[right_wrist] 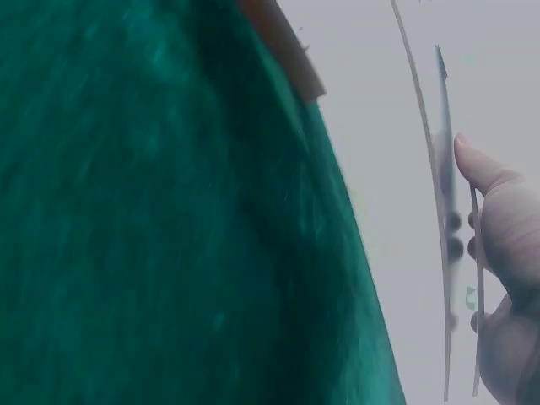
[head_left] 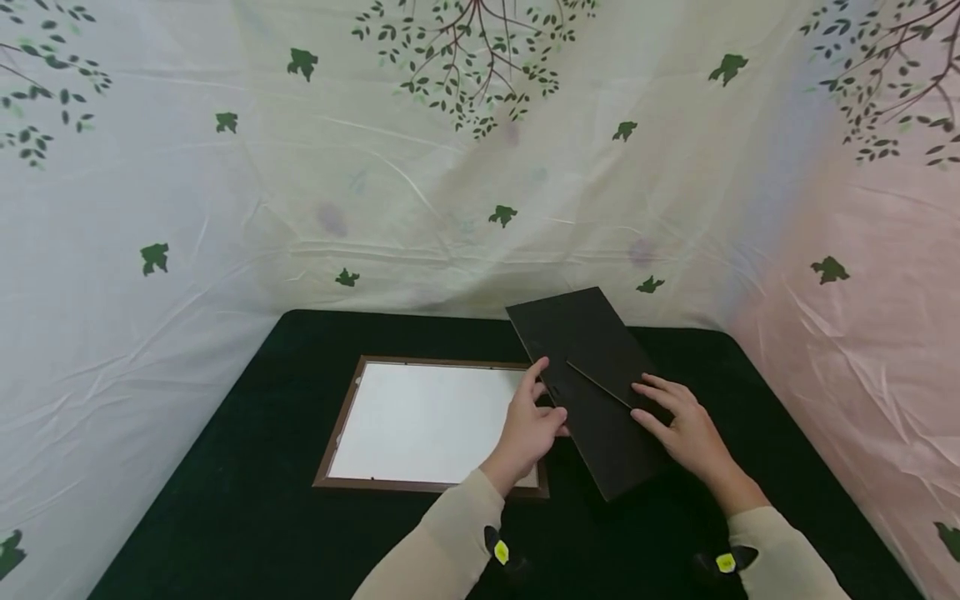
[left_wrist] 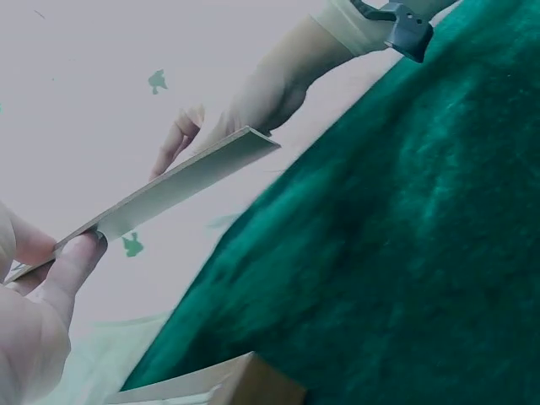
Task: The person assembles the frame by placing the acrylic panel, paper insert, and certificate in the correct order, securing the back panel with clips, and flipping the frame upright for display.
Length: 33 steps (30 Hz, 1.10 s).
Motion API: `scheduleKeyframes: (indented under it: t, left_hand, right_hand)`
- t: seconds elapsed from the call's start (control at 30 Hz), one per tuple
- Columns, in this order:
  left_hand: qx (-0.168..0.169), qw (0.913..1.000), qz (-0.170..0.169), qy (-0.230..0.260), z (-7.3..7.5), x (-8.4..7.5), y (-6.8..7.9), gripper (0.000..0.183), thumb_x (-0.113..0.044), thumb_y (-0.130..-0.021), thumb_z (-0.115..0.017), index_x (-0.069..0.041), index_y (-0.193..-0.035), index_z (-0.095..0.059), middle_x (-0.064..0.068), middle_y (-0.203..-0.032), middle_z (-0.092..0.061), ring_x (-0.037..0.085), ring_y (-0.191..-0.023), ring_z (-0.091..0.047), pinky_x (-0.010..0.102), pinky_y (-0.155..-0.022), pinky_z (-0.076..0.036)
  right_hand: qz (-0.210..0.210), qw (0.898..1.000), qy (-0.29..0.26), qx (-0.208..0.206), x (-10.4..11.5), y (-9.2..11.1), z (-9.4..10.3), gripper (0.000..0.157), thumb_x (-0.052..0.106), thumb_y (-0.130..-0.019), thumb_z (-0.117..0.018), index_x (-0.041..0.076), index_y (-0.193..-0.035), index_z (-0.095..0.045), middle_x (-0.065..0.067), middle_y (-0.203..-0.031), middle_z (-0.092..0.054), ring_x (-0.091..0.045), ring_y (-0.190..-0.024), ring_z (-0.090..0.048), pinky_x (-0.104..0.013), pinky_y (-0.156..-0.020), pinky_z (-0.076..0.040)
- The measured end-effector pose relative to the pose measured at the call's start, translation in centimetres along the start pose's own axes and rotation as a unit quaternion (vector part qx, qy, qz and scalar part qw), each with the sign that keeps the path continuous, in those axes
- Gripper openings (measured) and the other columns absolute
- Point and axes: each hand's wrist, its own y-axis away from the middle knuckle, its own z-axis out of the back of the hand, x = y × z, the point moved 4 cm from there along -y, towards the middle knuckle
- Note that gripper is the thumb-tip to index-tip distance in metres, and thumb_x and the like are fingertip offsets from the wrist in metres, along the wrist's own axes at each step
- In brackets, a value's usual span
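A black picture-frame backing board is held tilted above the right end of a brown wooden picture frame. My left hand grips the board's left edge, with the thumb on its paler side in the left wrist view. My right hand is at the board's thin stand leg, fingertips curled past the leg's edge. In the right wrist view, a narrow gap separates that leg from the board. The frame lies flat, a white sheet filling it; my left hand and forearm cover part of its right end.
Dark green cloth covers the table, whose far edge runs behind the frame. A pale curtain with leaf prints hangs at the back and sides. Small dark devices with yellow marks sit on both wrists.
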Motion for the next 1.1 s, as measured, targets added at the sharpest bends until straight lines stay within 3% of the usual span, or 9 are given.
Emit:
scheduleKeyframes:
  t: [0.2, 0.3, 0.47, 0.53, 0.57, 0.7, 0.8, 0.93, 1.1]
  left_hand:
    - [-0.018, 0.9993, -0.03, 0.012, 2.2, -3.3, 0.9, 0.075, 0.012, -0.09, -0.056, -0.022, -0.151, -0.028, 0.012, -0.131, -0.053, 0.029, -0.074, -0.066, 0.035, -0.07, -0.057]
    - [-0.041, 0.9978, -0.043, 0.03, 3.7, -3.6, 0.7, 0.076, 0.012, -0.09, -0.057, -0.025, -0.15, -0.028, 0.01, -0.13, -0.054, 0.027, -0.076, -0.068, 0.034, -0.07, -0.057]
    - [-0.08, 0.9926, -0.07, 0.059, 6.2, -3.4, 0.2, 0.077, 0.01, -0.09, -0.056, -0.031, -0.148, -0.027, 0.008, -0.13, -0.053, 0.03, -0.086, -0.069, 0.035, -0.072, -0.057]
    - [-0.092, 0.9907, -0.081, 0.058, 7.0, -3.5, 0.1, 0.076, 0.009, -0.091, -0.056, -0.032, -0.148, -0.027, 0.009, -0.129, -0.053, 0.03, -0.087, -0.069, 0.034, -0.072, -0.057]
    - [-0.098, 0.9901, -0.083, 0.059, 7.3, -3.7, 0.1, 0.076, 0.009, -0.09, -0.056, -0.033, -0.147, -0.028, 0.009, -0.128, -0.054, 0.03, -0.086, -0.068, 0.034, -0.071, -0.057]
    - [-0.103, 0.9895, -0.081, 0.06, 8.4, -4.2, 0.1, 0.075, 0.01, -0.09, -0.055, -0.032, -0.147, -0.029, 0.013, -0.125, -0.053, 0.025, -0.08, -0.067, 0.033, -0.07, -0.057]
    - [-0.103, 0.9896, -0.075, 0.067, 9.2, -4.6, 0.0, 0.075, 0.012, -0.09, -0.053, -0.03, -0.148, -0.029, 0.016, -0.126, -0.052, 0.021, -0.075, -0.066, 0.031, -0.067, -0.057]
    - [-0.104, 0.9905, -0.056, 0.07, 10.2, -4.9, -0.2, 0.077, 0.015, -0.088, -0.048, -0.027, -0.15, -0.028, 0.014, -0.133, -0.049, 0.019, -0.075, -0.066, 0.03, -0.063, -0.055]
    - [-0.111, 0.9919, -0.031, 0.052, 10.8, -5.8, 0.3, 0.074, 0.012, -0.09, -0.043, -0.022, -0.153, -0.022, 0.017, -0.134, -0.049, 0.021, -0.09, -0.063, 0.03, -0.067, -0.054]
  right_hand:
    - [-0.002, 0.999, -0.017, -0.034, 1.3, -1.3, -0.4, 0.045, 0.028, -0.09, -0.07, 0.011, -0.13, -0.061, -0.014, -0.144, -0.044, -0.038, -0.131, -0.037, -0.063, -0.096, -0.034]
    - [-0.02, 0.997, -0.022, -0.064, 1.9, -2.0, -0.6, 0.046, 0.029, -0.089, -0.07, 0.009, -0.13, -0.061, -0.016, -0.147, -0.039, -0.041, -0.134, -0.031, -0.066, -0.098, -0.029]
    - [-0.12, 0.984, -0.089, -0.098, 2.9, -3.1, -1.6, 0.062, 0.038, -0.092, -0.065, 0.012, -0.144, -0.045, -0.018, -0.157, -0.015, -0.046, -0.14, -0.016, -0.069, -0.102, -0.02]
    - [-0.176, 0.964, -0.181, -0.087, 3.4, -3.6, -2.4, 0.072, 0.043, -0.093, -0.062, 0.019, -0.152, -0.029, -0.014, -0.159, -0.008, -0.043, -0.141, -0.015, -0.066, -0.105, -0.021]
    - [-0.199, 0.947, -0.24, -0.079, 3.7, -3.8, -2.7, 0.075, 0.044, -0.093, -0.06, 0.022, -0.154, -0.022, -0.013, -0.159, -0.005, -0.04, -0.142, -0.016, -0.064, -0.106, -0.023]
    - [-0.247, 0.846, -0.468, -0.065, 4.9, -4.8, -4.2, 0.079, 0.041, -0.095, -0.056, 0.033, -0.155, -0.004, -0.008, -0.16, -0.006, -0.03, -0.141, -0.026, -0.051, -0.109, -0.03]
    - [-0.254, 0.788, -0.554, -0.085, 5.1, -5.2, -4.6, 0.075, 0.034, -0.096, -0.057, 0.031, -0.154, -0.01, -0.009, -0.156, -0.018, -0.023, -0.134, -0.039, -0.037, -0.104, -0.04]
    - [-0.252, 0.746, -0.611, -0.085, 4.6, -5.1, -4.9, 0.067, 0.023, -0.095, -0.061, 0.023, -0.152, -0.024, -0.006, -0.139, -0.044, -0.014, -0.117, -0.056, -0.025, -0.09, -0.049]
    - [-0.197, 0.721, -0.663, 0.043, 4.2, -4.4, -5.9, 0.065, 0.002, -0.099, -0.051, 0.02, -0.153, -0.021, -0.005, -0.127, -0.058, -0.015, -0.103, -0.065, -0.026, -0.083, -0.053]
